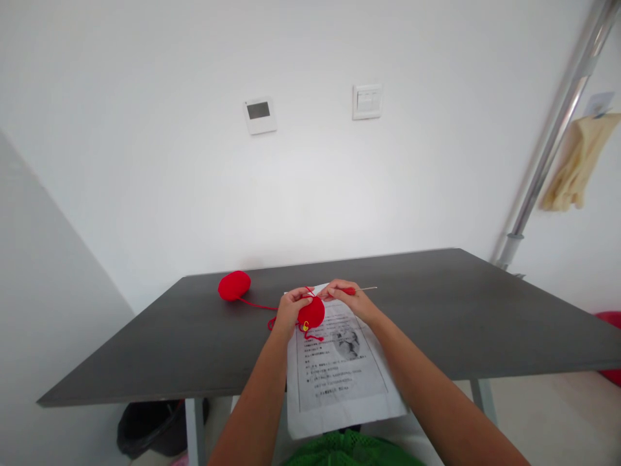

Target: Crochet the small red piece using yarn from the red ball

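My left hand (293, 305) pinches the edge of a round red crochet piece (313, 313). A small yellow stitch marker (305, 326) hangs at the lower part of that piece, and a loose red yarn tail dangles below it. In my right hand (342, 291) is a crochet hook (350, 291) with a red grip; its thin metal end sticks out to the right. The hook's other end points at the top edge of the red piece, where yarn meets it. A strand runs left to a red yarn ball (234, 285) on the table.
Under my hands a printed paper sheet (339, 388) lies on the dark grey table (436, 310), overhanging the front edge. A black bin (150, 424) stands below left. On the wall are a thermostat (260, 116) and a switch (367, 101); cream gloves (577, 162) hang at right.
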### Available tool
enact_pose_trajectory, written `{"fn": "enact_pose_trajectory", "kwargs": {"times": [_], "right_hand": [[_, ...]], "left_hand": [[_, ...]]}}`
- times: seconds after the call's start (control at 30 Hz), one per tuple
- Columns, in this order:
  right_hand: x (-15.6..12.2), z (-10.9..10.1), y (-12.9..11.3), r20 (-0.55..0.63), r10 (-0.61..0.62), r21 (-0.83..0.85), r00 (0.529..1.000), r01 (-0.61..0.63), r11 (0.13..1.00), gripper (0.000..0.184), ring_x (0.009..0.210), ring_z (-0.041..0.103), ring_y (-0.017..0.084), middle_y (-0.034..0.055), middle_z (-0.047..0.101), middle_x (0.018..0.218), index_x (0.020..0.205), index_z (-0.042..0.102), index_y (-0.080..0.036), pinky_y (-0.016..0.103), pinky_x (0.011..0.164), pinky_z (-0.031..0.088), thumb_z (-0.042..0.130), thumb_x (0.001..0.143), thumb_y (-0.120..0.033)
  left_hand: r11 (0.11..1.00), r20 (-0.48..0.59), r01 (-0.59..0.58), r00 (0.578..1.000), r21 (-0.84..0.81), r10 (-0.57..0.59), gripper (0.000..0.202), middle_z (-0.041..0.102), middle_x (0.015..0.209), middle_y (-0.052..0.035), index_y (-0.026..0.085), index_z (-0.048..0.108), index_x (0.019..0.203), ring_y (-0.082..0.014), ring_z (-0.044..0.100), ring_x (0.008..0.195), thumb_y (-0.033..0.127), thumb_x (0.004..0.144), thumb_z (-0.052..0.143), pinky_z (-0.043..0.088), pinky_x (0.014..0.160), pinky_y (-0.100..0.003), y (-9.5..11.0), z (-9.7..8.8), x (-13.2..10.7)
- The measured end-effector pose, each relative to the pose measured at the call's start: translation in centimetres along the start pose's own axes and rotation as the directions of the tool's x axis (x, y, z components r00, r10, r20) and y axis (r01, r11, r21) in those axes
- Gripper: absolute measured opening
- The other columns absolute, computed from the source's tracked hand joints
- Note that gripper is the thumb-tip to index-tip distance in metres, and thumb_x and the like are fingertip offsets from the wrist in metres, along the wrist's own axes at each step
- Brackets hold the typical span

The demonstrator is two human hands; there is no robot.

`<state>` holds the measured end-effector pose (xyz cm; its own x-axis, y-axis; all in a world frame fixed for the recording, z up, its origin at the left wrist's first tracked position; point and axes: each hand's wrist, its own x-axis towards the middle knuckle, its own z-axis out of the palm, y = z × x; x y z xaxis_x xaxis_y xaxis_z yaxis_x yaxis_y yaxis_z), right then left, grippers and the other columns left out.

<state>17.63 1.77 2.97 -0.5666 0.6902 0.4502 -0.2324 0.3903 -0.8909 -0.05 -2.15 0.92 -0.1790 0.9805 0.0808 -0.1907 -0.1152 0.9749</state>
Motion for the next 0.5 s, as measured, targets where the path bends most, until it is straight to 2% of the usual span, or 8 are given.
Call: {"fn": "enact_pose_trajectory", "kwargs": {"times": [0.23,0.5], "right_hand": [[-0.12,-0.08,-0.02,0.029,-0.01,-0.019,1.0,0.011,1.0,0.024,0.083,0.062,0.017,0.0052,0.065,0.085,0.083,0.069,-0.016,0.033,0.079,0.05,0.053,0.084,-0.034],[-0.09,0.05,0.54,0.011,-0.026,-0.086,1.0,0.026,0.996,0.023,0.079,0.06,0.016,0.0047,0.064,0.081,0.083,0.068,-0.016,0.031,0.078,0.049,0.052,0.084,-0.031]], "left_hand": [[0.999,-0.015,-0.01,1.0,0.054,0.011,0.031,0.069,0.072,-0.0051,0.014,0.07,0.085,-0.0163,0.06,0.061,0.019,0.053,0.07,0.044,0.06,-0.026,0.11,0.12,-0.05],[0.991,-0.044,-0.052,0.997,0.125,0.058,0.029,0.067,0.071,-0.0034,0.014,0.068,0.083,-0.0151,0.059,0.062,0.018,0.054,0.068,0.044,0.06,-0.025,0.22,0.31,-0.09]]}}
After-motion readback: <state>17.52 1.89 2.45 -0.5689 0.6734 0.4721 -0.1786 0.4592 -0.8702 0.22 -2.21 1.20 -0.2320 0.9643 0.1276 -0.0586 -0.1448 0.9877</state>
